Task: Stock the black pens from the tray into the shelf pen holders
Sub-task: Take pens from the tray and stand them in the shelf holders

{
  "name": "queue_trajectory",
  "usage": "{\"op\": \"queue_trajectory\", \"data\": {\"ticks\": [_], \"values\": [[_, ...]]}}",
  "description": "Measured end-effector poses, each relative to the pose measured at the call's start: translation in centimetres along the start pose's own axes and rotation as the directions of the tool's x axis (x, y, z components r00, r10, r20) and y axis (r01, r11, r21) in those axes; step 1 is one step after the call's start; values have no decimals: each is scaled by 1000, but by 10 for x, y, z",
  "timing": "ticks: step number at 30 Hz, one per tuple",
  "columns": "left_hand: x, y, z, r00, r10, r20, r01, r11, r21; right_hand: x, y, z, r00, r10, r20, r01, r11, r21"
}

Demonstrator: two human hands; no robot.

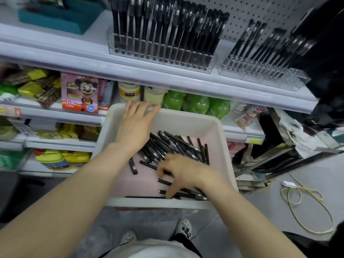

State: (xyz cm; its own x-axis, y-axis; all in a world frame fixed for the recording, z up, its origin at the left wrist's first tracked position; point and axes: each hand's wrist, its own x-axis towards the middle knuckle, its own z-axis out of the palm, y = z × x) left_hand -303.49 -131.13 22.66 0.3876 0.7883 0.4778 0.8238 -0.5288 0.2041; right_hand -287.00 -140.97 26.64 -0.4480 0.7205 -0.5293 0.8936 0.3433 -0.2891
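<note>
Inside tray [186,117], black pens [167,144], right fingers [170,190] curled round some, left fingers [138,108] straight

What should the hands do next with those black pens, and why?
Probably the right hand should close on a few pens near the tray's front rim and lift them. Its fingers curl down among them, though a firm grip is not clear. The left hand rests flat on the far rim, and the right-side pen holder shows empty front slots.
</note>
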Motion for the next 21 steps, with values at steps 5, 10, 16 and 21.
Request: {"op": "queue_trajectory", "data": {"ticks": [5, 10, 16, 21], "values": [[2, 2, 0, 1000, -24, 15, 24, 1000, 8, 8, -4, 11, 998, 47, -44, -54, 984, -168], [3, 2, 0, 999, -32, 14, 32, 999, -4, 11, -1, 9, 966, 74, -247, -130, 966, -221], [2, 0, 2, 1000, -29, -1, 29, 1000, 8, 12, 24, -18, 834, 206, -513, -316, 939, -137], [1, 0, 3, 1000, -25, 1, 25, 1000, 13, 12, 57, -30, 752, 341, -564, -307, 938, 158]]}}
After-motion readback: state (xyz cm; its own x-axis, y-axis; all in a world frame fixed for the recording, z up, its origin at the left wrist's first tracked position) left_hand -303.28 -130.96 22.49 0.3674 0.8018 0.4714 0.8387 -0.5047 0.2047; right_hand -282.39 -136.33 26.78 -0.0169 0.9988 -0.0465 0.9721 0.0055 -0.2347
